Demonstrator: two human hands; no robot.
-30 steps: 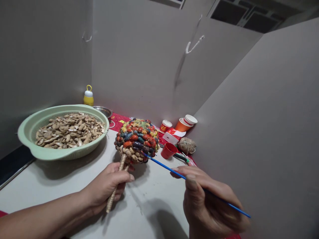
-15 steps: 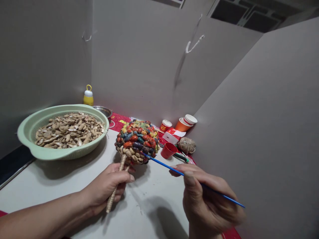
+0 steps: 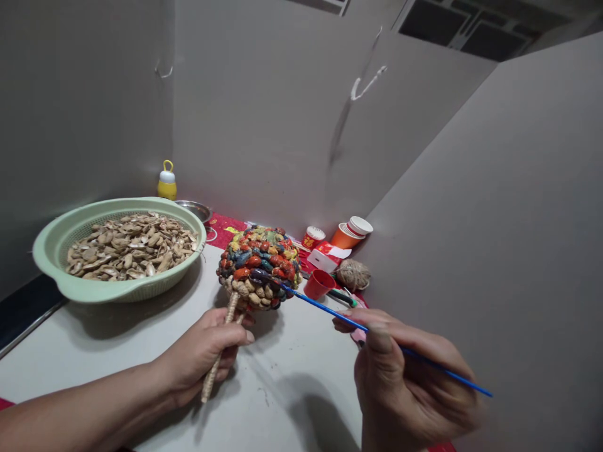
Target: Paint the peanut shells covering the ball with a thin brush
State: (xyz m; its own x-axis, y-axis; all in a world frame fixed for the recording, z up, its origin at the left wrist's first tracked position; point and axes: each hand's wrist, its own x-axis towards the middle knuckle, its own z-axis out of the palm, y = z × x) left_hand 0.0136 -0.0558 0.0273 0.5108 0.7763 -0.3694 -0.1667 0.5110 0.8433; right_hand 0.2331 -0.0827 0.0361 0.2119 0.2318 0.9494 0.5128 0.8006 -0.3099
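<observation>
My left hand [image 3: 219, 345] is closed around a twine-wrapped stick [image 3: 214, 370] that joins a round ball covered in peanut shells [image 3: 259, 270]. Most shells on the ball are painted red, blue, yellow and dark purple; a patch low on the front is bare tan. Between the thumb and fingers of my right hand [image 3: 414, 376] is a slim blue paintbrush [image 3: 325, 307]. Its bristles touch or hover just at the dark shells on the ball's lower right; I cannot tell which.
A green colander [image 3: 49, 251] of peanut shells stands left on the white tabletop [image 3: 42, 351]. Behind it are a yellow bottle [image 3: 167, 185] and a metal bowl [image 3: 198, 210]. Right of the ball sit a red cup [image 3: 319, 284], a twine ball [image 3: 353, 274] and paper cups [image 3: 351, 232]. Grey walls enclose the table.
My right hand has shifted right, drawing the brush tip a little right and up across the shells. My left hand and the ball have stayed put.
</observation>
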